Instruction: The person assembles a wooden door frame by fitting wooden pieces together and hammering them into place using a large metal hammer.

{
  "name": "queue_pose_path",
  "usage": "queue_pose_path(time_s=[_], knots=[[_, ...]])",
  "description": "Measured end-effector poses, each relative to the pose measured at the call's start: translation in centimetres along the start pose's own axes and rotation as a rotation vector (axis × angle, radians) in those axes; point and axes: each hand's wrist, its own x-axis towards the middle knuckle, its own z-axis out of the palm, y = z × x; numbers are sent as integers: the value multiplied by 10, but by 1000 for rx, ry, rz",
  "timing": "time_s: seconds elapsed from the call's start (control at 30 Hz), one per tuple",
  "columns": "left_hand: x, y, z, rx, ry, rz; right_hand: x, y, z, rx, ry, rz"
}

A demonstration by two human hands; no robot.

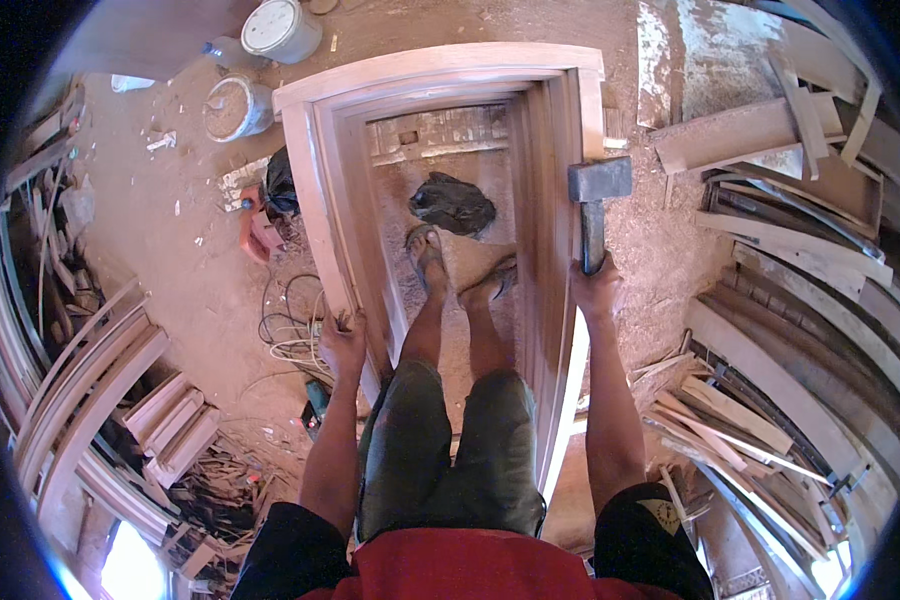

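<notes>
A large wooden frame [436, 58], built of pale and brown boards, surrounds my legs. My right hand [596, 288] grips the handle of a hammer [600, 182] with a dark, blocky head, held over the frame's right side. My left hand [343, 345] is at the outer left side of the frame, its fingers curled together. Whatever those fingers hold, if anything, is too small to make out. Inside the frame, a crumpled black plastic bag [454, 204] lies on the dusty ground just beyond my feet.
Two white buckets, one lidded [281, 30] and one open [238, 108], stand at the far left. Coiled cables [295, 335] and a green power tool [315, 402] lie left of the frame. Stacked curved timber [100, 400] lines the left; boards [770, 360] pile up on the right.
</notes>
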Motion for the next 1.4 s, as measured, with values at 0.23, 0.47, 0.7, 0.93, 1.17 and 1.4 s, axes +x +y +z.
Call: queue_pose_path(time_s=[0.23, 0.47, 0.7, 0.93, 1.17, 1.4], knots=[[-3, -9, 5, 21, 18, 15, 5, 32, 23, 143, 7, -28], [-12, -14, -2, -28, -102, 39, 10, 39, 26, 91, 84, -80], [-129, -104, -31, -80, -7, -170, -3, 2, 7, -8, 11, -43], [-272, -199, -16, -306, 49, -370, -8, 3, 18, -6, 81, -189], [-304, -36, -30, -270, -271, -42, 16, 32, 12, 8, 37, -247], [-198, -12, -18, -276, -80, 21, 15, 25, 21, -20, 32, -194]])
